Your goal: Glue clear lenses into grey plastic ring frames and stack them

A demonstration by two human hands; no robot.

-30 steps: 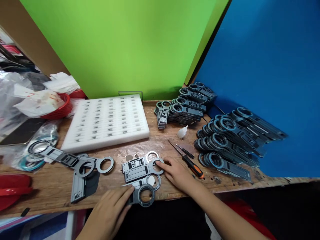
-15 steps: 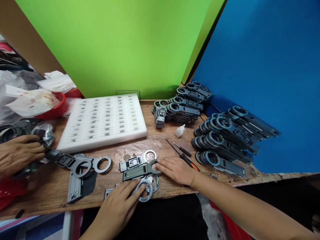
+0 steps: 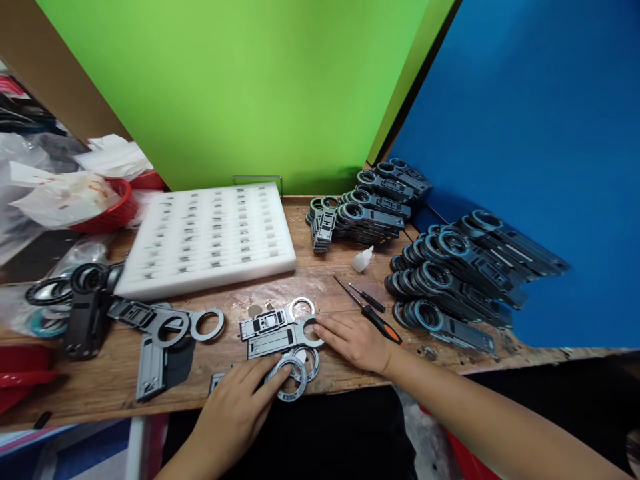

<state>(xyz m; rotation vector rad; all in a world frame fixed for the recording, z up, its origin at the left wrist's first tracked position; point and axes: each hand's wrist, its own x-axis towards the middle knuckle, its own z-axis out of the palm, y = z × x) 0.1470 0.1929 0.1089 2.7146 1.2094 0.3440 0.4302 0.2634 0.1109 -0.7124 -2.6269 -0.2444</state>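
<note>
My left hand point(image 3: 234, 400) rests at the front edge of the table, its thumb and fingers curled over a grey ring-ended part point(image 3: 300, 393). The palm hides most of that part's body, and another ring lies just behind it. My right hand point(image 3: 353, 339) lies low with fingers stretched out, its fingertips touching the ring of a flat grey plate point(image 3: 273, 343). Behind this plate is a lighter ring-ended part point(image 3: 265, 323) with a raised frame on its body.
A white foam tray point(image 3: 230, 275) holds rows of small metal pieces. Screwdrivers point(image 3: 377, 321) and a small white bottle point(image 3: 361, 261) lie near stacked ring-ended parts point(image 3: 435, 320). More grey parts point(image 3: 153, 367) lie left, near a red basket point(image 3: 113, 217). Green point(image 3: 240, 87) and blue panels point(image 3: 540, 133) stand behind.
Another person's hand at the left has gone out of view, uncovering dark ring-ended parts there. My two hands stay in nearly the same places; the view has shifted slightly.
</note>
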